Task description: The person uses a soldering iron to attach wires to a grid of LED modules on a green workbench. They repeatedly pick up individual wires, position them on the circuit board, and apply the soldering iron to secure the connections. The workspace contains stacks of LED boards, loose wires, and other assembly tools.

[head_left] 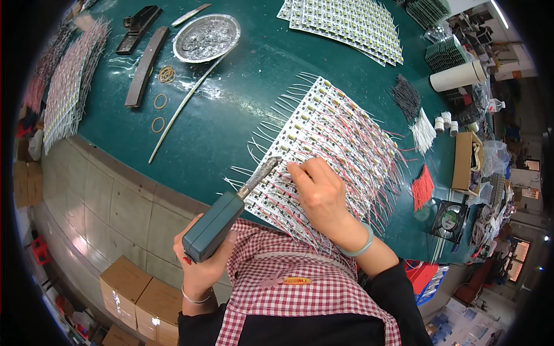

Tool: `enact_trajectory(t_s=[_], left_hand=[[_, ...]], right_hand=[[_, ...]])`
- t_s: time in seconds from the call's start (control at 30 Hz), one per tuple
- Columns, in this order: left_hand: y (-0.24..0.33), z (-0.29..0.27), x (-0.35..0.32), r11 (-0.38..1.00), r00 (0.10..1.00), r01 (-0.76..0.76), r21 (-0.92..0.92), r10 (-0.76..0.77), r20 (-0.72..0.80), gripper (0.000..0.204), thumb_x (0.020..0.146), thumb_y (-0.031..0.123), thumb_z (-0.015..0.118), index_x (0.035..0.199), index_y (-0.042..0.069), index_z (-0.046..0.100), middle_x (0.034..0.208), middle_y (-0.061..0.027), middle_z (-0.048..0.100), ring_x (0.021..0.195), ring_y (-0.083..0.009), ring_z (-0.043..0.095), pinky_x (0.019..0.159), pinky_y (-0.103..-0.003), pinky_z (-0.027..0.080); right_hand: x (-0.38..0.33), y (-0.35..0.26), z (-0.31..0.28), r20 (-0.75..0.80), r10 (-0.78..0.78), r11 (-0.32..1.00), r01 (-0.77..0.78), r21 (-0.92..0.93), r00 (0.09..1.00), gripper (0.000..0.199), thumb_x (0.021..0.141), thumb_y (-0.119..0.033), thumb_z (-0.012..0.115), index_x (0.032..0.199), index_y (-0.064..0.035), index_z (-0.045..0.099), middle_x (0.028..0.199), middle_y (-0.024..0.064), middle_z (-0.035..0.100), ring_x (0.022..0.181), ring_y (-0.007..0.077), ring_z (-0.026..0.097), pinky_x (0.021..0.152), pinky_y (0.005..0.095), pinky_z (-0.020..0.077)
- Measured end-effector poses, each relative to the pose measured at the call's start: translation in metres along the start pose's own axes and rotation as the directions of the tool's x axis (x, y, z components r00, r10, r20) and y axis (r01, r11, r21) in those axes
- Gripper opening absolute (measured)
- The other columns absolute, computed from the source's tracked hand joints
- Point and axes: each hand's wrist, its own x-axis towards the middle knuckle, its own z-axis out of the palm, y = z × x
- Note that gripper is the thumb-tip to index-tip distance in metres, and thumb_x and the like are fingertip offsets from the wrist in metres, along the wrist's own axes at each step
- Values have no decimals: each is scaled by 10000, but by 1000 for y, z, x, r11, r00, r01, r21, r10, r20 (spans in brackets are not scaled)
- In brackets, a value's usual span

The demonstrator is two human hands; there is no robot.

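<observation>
My left hand (pixel 202 268) is wrapped round the dark green body of a soldering iron (pixel 213 228). Its dark metal tip reaches up and right onto a panel of white circuit boards (pixel 309 118). Rows of small components cover the panel, with thin red and white wires standing out along both sides. Over the middle of the panel, my right hand (pixel 323 196) is closed in a pinch, thumb and forefinger just right of the iron's tip. Whatever those fingers hold is too small to make out.
On the green table (pixel 242 104) stand a round metal dish (pixel 206 37), rubber bands (pixel 167 74) and a curved dark bar (pixel 147 66). More board panels (pixel 346 26) lie at the back. Bundles of black wires (pixel 405 98), white wires (pixel 423 132) and red wires (pixel 423 187) lie right.
</observation>
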Motion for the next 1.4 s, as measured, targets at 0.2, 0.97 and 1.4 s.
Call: enact_trajectory(t_s=[0.2, 0.97, 1.4], left_hand=[[-3, -4, -8, 993, 993, 105, -58, -108, -52, 254, 735, -1, 771, 958, -78, 678, 831, -85, 675, 703, -117, 619, 626, -246, 483], [-14, -9, -15, 997, 998, -60, -55, 60, 1, 198, 726, -49, 748, 908, -65, 670, 803, -67, 645, 673, -110, 590, 593, -236, 448], [-14, -7, -11, 999, 999, -46, -21, 47, 27, 138, 751, -22, 739, 857, -47, 655, 731, -50, 611, 617, -93, 548, 551, -244, 422]], right_hand=[[-9, -12, -45, 99, 79, 997, -77, -26, 992, 310, 706, 9, 649, 1015, 25, 665, 803, 74, 531, 739, 224, 569, 557, 329, 466], [-8, -24, 2, 43, 19, 1000, -19, -13, 999, 258, 746, 5, 647, 1002, 33, 665, 776, 73, 506, 724, 217, 556, 543, 323, 466], [-7, -26, 4, 33, 42, 999, -42, -20, 999, 228, 752, 26, 675, 979, 10, 661, 735, 79, 490, 682, 231, 556, 543, 349, 457]])
